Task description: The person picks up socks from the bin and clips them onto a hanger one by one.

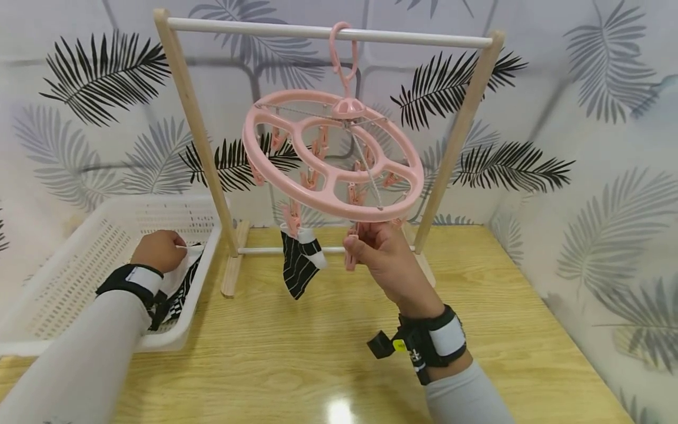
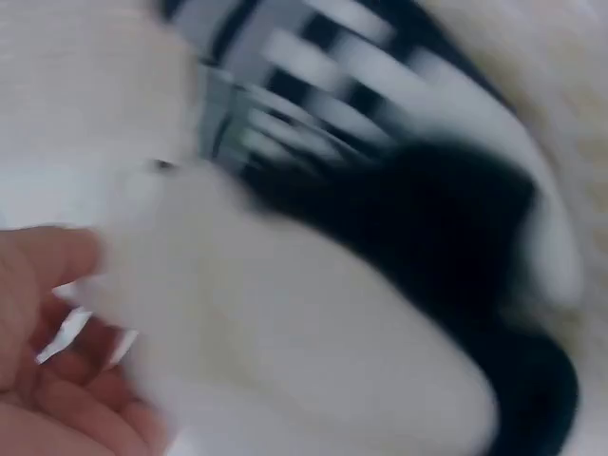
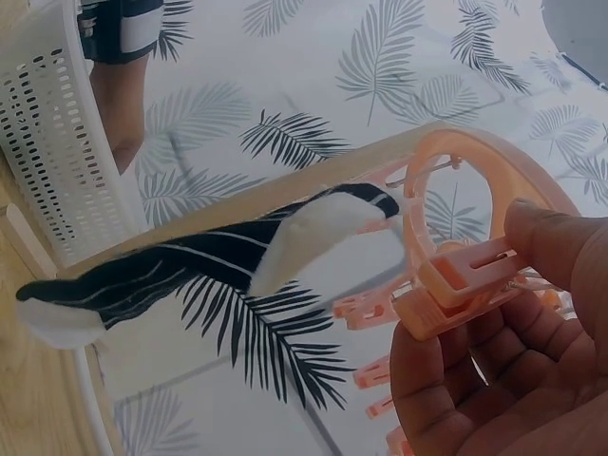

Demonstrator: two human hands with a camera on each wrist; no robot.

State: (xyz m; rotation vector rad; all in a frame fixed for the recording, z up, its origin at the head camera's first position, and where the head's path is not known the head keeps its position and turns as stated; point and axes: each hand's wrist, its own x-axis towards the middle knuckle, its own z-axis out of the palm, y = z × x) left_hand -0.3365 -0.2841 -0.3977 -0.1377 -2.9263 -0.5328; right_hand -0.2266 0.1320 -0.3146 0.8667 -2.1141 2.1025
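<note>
Striped sock (image 1: pixel 299 268), head view: hangs from a pale pink clip (image 1: pixel 292 219) left of the right hand (image 1: pixel 385 252); one or a pair, I cannot tell. Nothing else appears clipped, so hanging looks only just begun.
Round hanger (image 1: pixel 329 191): above the right hand, hooked over the wooden rack's rail (image 1: pixel 254 27).
Held peg (image 1: pixel 351 254): pinched by the right thumb and fingers, below the ring.
Perforated basket (image 1: pixel 159 213): around the left hand (image 1: pixel 157 249); patterned garments (image 1: pixel 182 303) lie just beside that hand, seemingly left to hang.
Table (image 1: pixel 265 365): wood-grained, beneath both hands, glossy enough to reflect light.
Leaf-print wall (image 1: pixel 609 206): beyond both hands and to the right hand's right.
White fabric (image 2: pixel 285 323), left wrist view: blurred, its edge apparently pinched by the left hand; dark checked cloth (image 2: pixel 323 76) beyond.
Right wrist view: thumb and fingertips grip the peg; the sock hangs beyond, apart from them.
</note>
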